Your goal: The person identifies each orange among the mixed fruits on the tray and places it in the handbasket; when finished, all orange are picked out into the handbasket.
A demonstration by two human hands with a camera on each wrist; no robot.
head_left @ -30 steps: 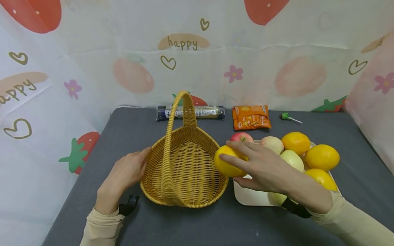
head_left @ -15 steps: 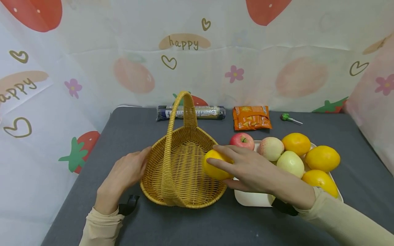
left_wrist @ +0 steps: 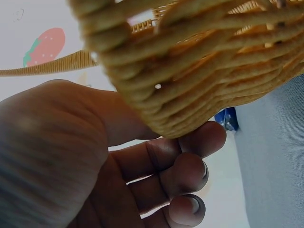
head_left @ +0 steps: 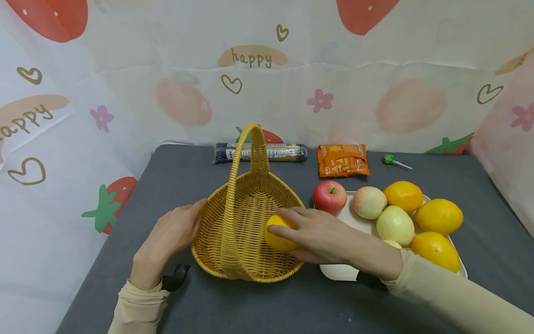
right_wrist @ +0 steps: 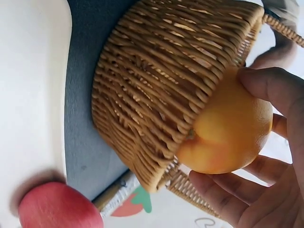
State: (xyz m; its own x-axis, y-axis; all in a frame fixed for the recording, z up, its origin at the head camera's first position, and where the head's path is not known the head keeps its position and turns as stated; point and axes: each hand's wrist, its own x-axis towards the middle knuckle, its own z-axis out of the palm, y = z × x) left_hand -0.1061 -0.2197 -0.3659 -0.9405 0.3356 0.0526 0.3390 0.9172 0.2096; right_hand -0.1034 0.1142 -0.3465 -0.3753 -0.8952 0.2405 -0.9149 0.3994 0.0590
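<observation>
My right hand [head_left: 321, 236] holds a yellow-orange orange [head_left: 276, 234] over the right side of a wicker basket [head_left: 204, 255], inside the rim line in the head view. In the right wrist view, fingers and thumb wrap the orange [right_wrist: 232, 128], which overlaps the basket's edge [right_wrist: 156, 71]. At the basket's left rim, my left hand [head_left: 175, 236] grips the wicker. Thumb and fingertips pinch that edge in the left wrist view, where the hand [left_wrist: 118, 156] sits under the weave [left_wrist: 190, 71]. The basket's tall handle arches above it, and its visible bottom is bare.
Right of the basket, a white tray [head_left: 339, 272] bears a peach [head_left: 369, 202], a pale green fruit [head_left: 395, 226] and several oranges [head_left: 439, 216]. A red apple [head_left: 329, 197] sits at its corner. Behind lie a long wrapped pack [head_left: 288, 152], an orange snack packet [head_left: 343, 160] and a lollipop [head_left: 394, 161].
My right hand has carried the orange leftward and slightly down, from the basket's right rim to over its inside. More of the apple and tray fruit shows. My left hand stays at the rim.
</observation>
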